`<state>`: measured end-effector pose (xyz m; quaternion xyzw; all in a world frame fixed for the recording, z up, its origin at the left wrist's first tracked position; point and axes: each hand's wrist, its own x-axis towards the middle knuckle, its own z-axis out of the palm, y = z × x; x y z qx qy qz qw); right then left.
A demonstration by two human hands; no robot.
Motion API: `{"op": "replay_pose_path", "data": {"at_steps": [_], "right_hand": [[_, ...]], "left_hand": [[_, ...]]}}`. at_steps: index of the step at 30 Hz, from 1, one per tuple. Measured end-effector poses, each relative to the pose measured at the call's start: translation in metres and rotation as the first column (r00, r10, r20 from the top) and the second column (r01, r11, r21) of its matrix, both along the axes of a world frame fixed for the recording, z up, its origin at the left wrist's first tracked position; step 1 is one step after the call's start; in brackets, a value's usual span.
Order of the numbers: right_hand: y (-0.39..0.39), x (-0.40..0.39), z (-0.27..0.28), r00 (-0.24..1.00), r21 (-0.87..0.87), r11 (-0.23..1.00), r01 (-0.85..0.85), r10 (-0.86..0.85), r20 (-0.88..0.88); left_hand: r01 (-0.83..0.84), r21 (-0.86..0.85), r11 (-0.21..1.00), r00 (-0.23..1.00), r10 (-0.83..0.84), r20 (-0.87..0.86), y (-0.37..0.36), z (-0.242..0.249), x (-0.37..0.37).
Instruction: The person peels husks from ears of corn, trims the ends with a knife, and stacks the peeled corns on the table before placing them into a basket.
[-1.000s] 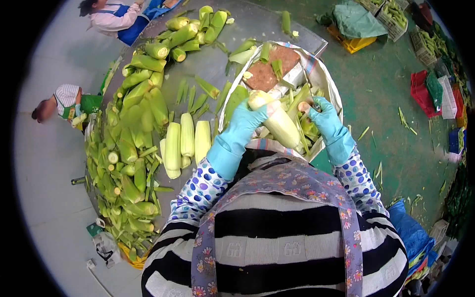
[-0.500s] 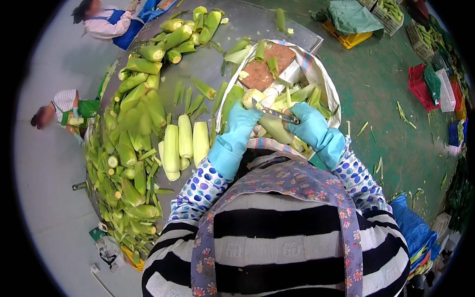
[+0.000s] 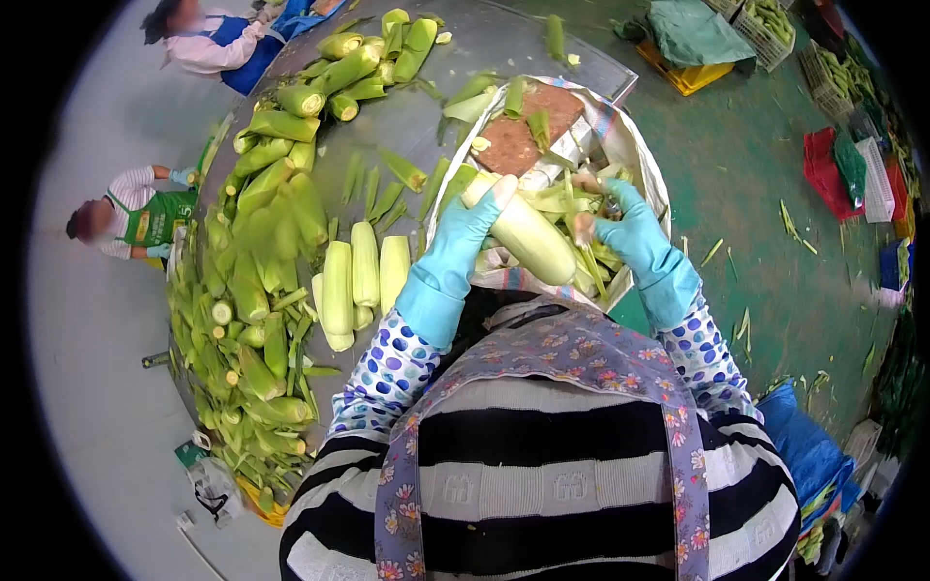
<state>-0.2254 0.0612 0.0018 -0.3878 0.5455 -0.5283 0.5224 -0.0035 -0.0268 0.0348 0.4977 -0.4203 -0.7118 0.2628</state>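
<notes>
A pale green peeled stalk (image 3: 533, 238) slants over a white woven sack (image 3: 651, 174), its upper end in my gloved left hand (image 3: 467, 232). To its right, my gloved right hand (image 3: 635, 232) is closed round a knife, of which only a small metal part shows between the fingers. Loose husk strips hang beside that hand. More leaves and trimmings fill the sack beneath. A reddish-brown block (image 3: 528, 131) lies at the sack's far side. Left of my left hand, several peeled stalks (image 3: 365, 263) lie side by side on the metal table (image 3: 475, 39).
Unpeeled stalks (image 3: 281, 218) are heaped along the table's left side. Two people stand beyond it, one in a green apron (image 3: 155, 218), one in a blue apron (image 3: 247, 58). Crates (image 3: 828, 169) and a blue bag (image 3: 814, 441) are on the floor at right.
The stalk has come up into clear view in my left hand. My right hand has moved right and the knife blade has left the stalk's end. The green-aproned person has turned and moved an arm.
</notes>
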Motion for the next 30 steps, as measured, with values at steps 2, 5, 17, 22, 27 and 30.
{"op": "replay_pose_path", "data": {"at_steps": [2,5,17,22,27,30], "right_hand": [[0.002,0.01,0.024,0.993,0.058,0.993,-0.102,0.105,-0.045],[0.003,0.01,0.009,0.968,0.225,0.949,-0.22,0.241,-0.072],[0.009,0.01,-0.012,0.702,0.004,0.978,-0.21,0.154,-0.695],[0.005,0.01,-0.03,0.943,0.109,0.994,-0.031,0.065,-0.325],[0.003,0.007,-0.032,0.959,0.103,0.989,-0.104,0.127,-0.254],[0.0,0.017,-0.021,0.969,-0.133,0.988,-0.082,0.048,-0.241]], "left_hand": [[0.01,0.004,1.0,1.0,-0.01,-0.006,0.001,0.003,-0.002],[0.098,0.056,0.994,0.995,-0.097,-0.005,-0.001,-0.009,-0.002],[0.202,-0.16,0.966,0.95,-0.233,-0.207,0.009,-0.023,0.002],[0.309,-0.081,0.948,0.908,-0.319,-0.272,0.005,-0.002,0.012],[0.402,-0.084,0.912,0.868,-0.409,-0.283,0.003,0.004,0.012],[0.454,-0.287,0.844,0.843,-0.511,-0.167,0.008,-0.003,0.004]]}}
